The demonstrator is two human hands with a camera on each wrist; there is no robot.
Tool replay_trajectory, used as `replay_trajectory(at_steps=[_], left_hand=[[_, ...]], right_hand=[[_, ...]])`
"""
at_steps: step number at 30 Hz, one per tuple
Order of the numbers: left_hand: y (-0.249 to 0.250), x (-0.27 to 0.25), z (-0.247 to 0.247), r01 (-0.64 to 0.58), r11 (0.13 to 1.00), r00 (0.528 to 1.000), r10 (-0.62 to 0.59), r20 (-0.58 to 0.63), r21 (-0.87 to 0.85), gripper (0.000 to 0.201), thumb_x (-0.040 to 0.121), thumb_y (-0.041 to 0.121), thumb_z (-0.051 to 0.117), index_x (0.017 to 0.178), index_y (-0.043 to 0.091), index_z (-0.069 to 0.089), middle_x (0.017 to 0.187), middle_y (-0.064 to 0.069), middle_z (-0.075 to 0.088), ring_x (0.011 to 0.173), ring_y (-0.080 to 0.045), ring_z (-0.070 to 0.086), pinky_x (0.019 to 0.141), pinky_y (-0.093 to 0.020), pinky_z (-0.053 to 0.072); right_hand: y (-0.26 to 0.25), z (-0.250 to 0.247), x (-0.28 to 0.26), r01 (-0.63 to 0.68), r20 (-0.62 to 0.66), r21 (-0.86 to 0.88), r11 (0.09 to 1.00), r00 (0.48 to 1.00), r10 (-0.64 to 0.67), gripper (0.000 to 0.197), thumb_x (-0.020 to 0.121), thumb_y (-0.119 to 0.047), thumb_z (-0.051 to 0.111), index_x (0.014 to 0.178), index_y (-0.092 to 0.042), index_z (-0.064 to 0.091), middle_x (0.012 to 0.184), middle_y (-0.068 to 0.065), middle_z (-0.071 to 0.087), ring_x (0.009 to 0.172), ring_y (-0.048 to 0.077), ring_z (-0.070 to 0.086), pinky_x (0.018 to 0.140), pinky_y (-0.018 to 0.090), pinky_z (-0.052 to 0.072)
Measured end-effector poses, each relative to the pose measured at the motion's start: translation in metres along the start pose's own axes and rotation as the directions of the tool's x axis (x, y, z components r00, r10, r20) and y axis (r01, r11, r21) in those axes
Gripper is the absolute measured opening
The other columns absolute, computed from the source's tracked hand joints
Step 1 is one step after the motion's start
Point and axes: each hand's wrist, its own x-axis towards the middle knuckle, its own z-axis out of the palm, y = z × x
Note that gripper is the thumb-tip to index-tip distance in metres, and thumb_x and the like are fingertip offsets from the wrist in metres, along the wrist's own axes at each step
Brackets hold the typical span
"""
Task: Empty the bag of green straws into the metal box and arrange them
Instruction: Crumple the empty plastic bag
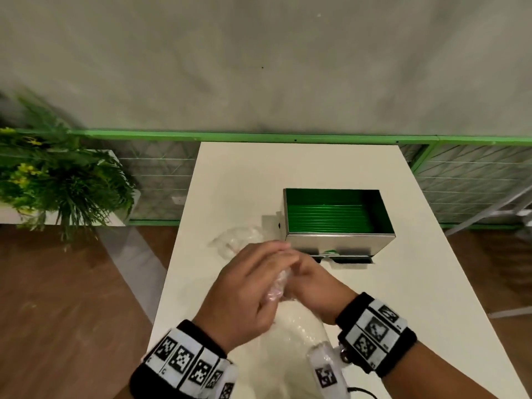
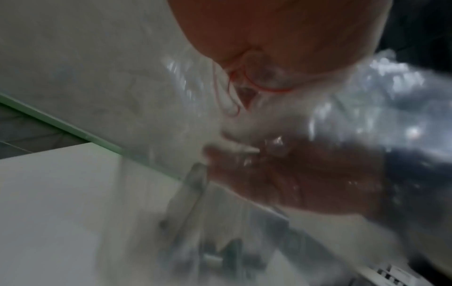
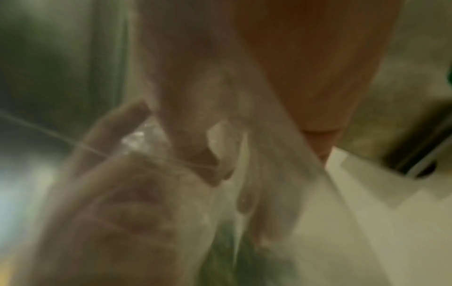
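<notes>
Both hands [image 1: 276,280] grip the crumpled clear bag [image 1: 277,286]; behind, green straws [image 1: 328,217] fill the metal box [image 1: 339,243].

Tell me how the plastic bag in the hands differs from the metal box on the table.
The bag is clear, soft and crumpled; the box is shiny metal with straight, stiff walls. The bag is gripped between the left hand and right hand; the box stands untouched on the table. The bag shows no straws; the box holds green straws lying in neat rows. Both are containers, and the bag is nearer the person.
</notes>
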Motion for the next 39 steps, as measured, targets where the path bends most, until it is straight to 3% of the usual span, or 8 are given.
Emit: replay_trajectory(at_steps=[4, 8, 12, 15, 22, 26, 30, 39], left_hand=[[0.008, 0.009, -0.011, 0.044, 0.998, 0.993, -0.048, 0.111, 0.039, 0.077, 0.084, 0.061, 0.061, 0.152, 0.032, 0.042, 0.17, -0.004, 0.017, 0.157, -0.034, 0.009, 0.122, -0.066, 0.009], [0.004, 0.004, -0.017, 0.006, 0.992, 1.0, -0.002, 0.031, -0.128, 0.064, 0.081, 0.024, 0.078, 0.14, 0.015, 0.055, 0.152, -0.01, 0.041, 0.143, -0.021, 0.043, 0.113, -0.038, 0.043], [-0.025, -0.004, -0.034, 0.021, 0.992, 0.964, -0.052, -0.259, -0.121, 0.026, 0.084, 0.002, 0.063, 0.108, 0.014, 0.066, 0.102, 0.004, 0.066, 0.093, -0.008, 0.065, 0.078, -0.025, 0.054], [-0.024, 0.004, -0.039, 0.239, 0.916, 0.897, -0.335, -0.288, -0.321, 0.022, 0.089, 0.013, 0.057, 0.096, 0.033, 0.063, 0.086, 0.009, 0.068, 0.068, -0.01, 0.064, 0.06, -0.027, 0.054], [0.019, 0.017, -0.045, 0.126, 0.713, 0.954, -0.277, -0.112, -0.69, 0.066, 0.083, -0.012, 0.046, 0.14, 0.021, 0.039, 0.116, 0.0, 0.061, 0.099, -0.017, 0.067, 0.08, -0.034, 0.057], [0.019, 0.009, -0.04, -0.09, 0.977, 0.993, 0.073, -0.097, -0.194, 0.072, 0.09, 0.037, 0.063, 0.15, 0.009, 0.035, 0.142, -0.022, 0.036, 0.138, -0.023, 0.041, 0.11, -0.028, 0.041], [0.015, 0.005, -0.029, -0.274, 0.945, 0.932, 0.307, -0.194, 0.182, 0.065, 0.094, 0.047, 0.053, 0.145, 0.008, 0.041, 0.147, -0.02, 0.034, 0.14, -0.033, 0.041, 0.114, -0.039, 0.039], [0.015, 0.003, -0.033, -0.341, 0.808, 0.793, 0.522, -0.315, 0.481, 0.052, 0.092, 0.054, 0.045, 0.119, 0.016, 0.065, 0.128, -0.004, 0.059, 0.103, -0.028, 0.054, 0.079, -0.042, 0.052]], right_hand=[[-0.039, 0.006, -0.003, -0.003, -0.104, 0.46, 0.888, 0.993, 0.057, 0.044, 0.086, 0.019, 0.037, 0.076, -0.007, 0.07, 0.072, 0.014, 0.064, 0.065, 0.026, 0.062, 0.061, 0.033, 0.054], [-0.06, 0.011, -0.017, -0.065, -0.01, 0.528, 0.847, 0.996, 0.083, 0.023, 0.085, 0.001, 0.053, 0.099, -0.006, 0.07, 0.086, 0.014, 0.066, 0.072, 0.022, 0.068, 0.061, 0.028, 0.057], [-0.055, 0.004, -0.033, 0.019, -0.073, 0.003, 1.0, 0.997, -0.018, 0.057, 0.074, -0.034, 0.071, 0.127, -0.024, 0.054, 0.131, 0.0, 0.059, 0.12, 0.018, 0.057, 0.103, 0.038, 0.046], [-0.062, 0.024, -0.042, 0.232, -0.069, -0.642, 0.731, 0.932, -0.357, 0.107, 0.07, -0.058, 0.079, 0.155, -0.036, 0.017, 0.16, -0.011, 0.02, 0.148, 0.005, 0.024, 0.117, 0.028, 0.03], [-0.061, 0.046, -0.013, 0.483, 0.021, -0.728, 0.487, 0.725, -0.689, 0.066, 0.076, -0.001, 0.071, 0.136, -0.008, 0.042, 0.122, 0.008, 0.054, 0.111, 0.019, 0.055, 0.095, 0.023, 0.043], [-0.073, 0.041, -0.012, 0.508, -0.197, -0.385, 0.77, 0.77, -0.607, 0.045, 0.075, 0.022, 0.056, 0.108, -0.008, 0.057, 0.098, 0.01, 0.067, 0.087, 0.025, 0.066, 0.075, 0.036, 0.054], [-0.091, 0.05, -0.015, 0.408, -0.218, 0.126, 0.904, 0.901, -0.376, 0.018, 0.078, 0.012, 0.053, 0.084, -0.005, 0.059, 0.08, 0.02, 0.062, 0.07, 0.027, 0.061, 0.063, 0.034, 0.052], [-0.084, 0.063, -0.024, -0.148, 0.213, 0.575, 0.805, 0.977, 0.028, 0.013, 0.102, -0.022, 0.051, 0.11, -0.012, 0.055, 0.092, 0.005, 0.058, 0.081, 0.014, 0.062, 0.066, 0.022, 0.051]])
